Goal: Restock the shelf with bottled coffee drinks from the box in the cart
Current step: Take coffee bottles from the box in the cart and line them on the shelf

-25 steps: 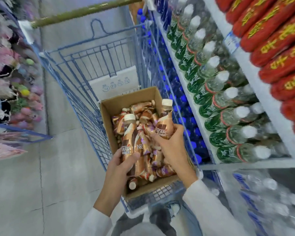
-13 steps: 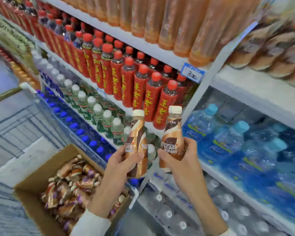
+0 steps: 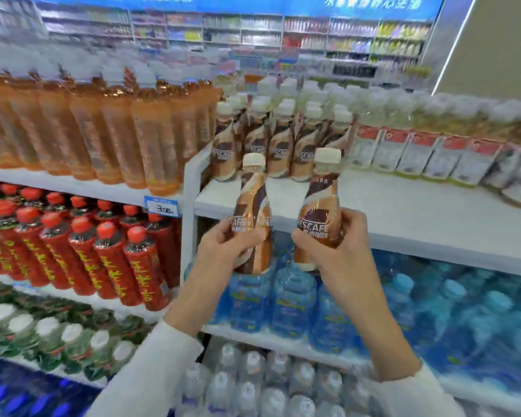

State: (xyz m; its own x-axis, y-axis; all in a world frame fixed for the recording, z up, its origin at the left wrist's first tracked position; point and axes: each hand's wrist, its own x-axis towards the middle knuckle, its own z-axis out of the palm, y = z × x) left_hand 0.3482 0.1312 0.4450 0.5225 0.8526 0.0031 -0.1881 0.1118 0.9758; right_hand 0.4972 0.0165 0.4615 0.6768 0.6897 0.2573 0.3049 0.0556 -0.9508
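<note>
Head view: with left hand [image 3: 223,251] curled round left bottle [image 3: 253,206] and right hand [image 3: 340,245] round right bottle [image 3: 322,203], both roughly upright at shelf [image 3: 403,212] edge, lift clear, set before standing row [image 3: 280,145], labels forward.

left hand [image 3: 224,251]: raised, fingers curled in grip | right hand [image 3: 336,246]: raised, fingers curled in grip
</note>
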